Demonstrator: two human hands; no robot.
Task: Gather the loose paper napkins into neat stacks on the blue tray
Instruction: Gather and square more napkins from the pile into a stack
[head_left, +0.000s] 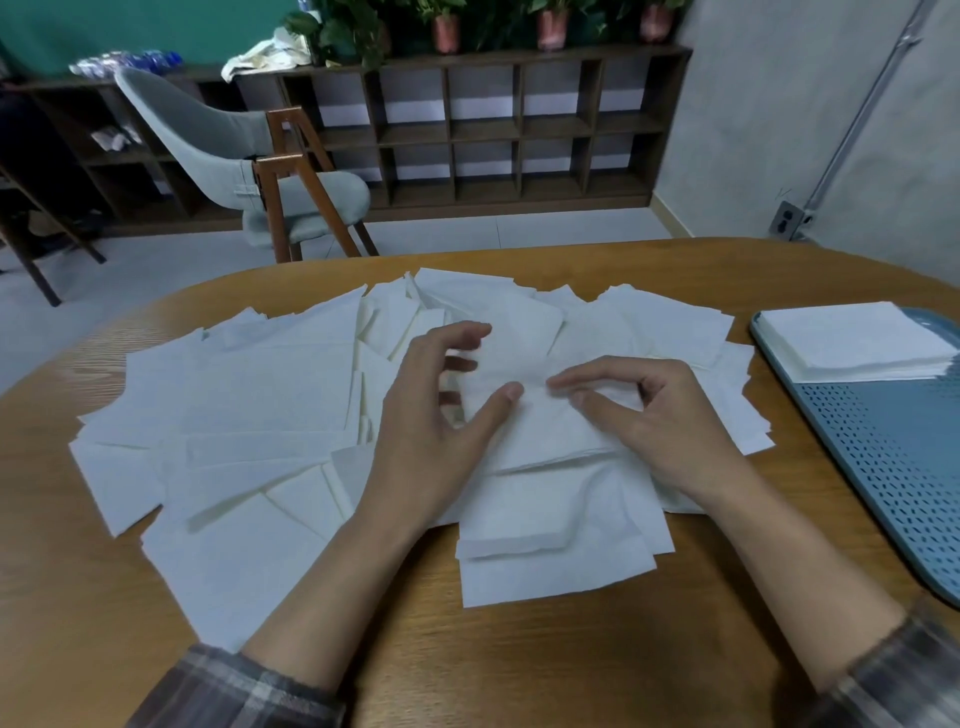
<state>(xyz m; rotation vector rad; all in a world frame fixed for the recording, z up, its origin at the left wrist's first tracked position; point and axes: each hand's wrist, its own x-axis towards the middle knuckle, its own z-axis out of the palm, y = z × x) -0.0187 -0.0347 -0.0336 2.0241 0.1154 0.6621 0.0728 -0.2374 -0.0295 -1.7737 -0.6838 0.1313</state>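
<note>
From above the person's hands, a wide spread of loose white napkins (270, 415) covers the middle of the wooden table (519, 665), lying at all angles and overlapping. Both hands sit over the near right part of that spread, working on a small bundle of napkins (545, 431) that is already roughly squared.

The left hand (441, 415) is curled but loose, fingers spread and thumb reaching in toward the bundle's top; it does not look clamped on anything, more like it is steadying or nudging an edge. The right hand (660, 415) lies flatter, fingers fairly close together and pressing down on the bundle's right side, probably to keep the sheets from sliding while the edges get lined up.

Below them another partial stack (519, 525) rests on larger sheets, near the table edge.

Off to the right, the blue tray (883, 467) sits at the table's side, within easy reach. One tidy stack (852, 338) already lies at its far end, leaving the perforated near part bare, I would guess for the next stacks. Most napkins are not yet gathered.
</note>
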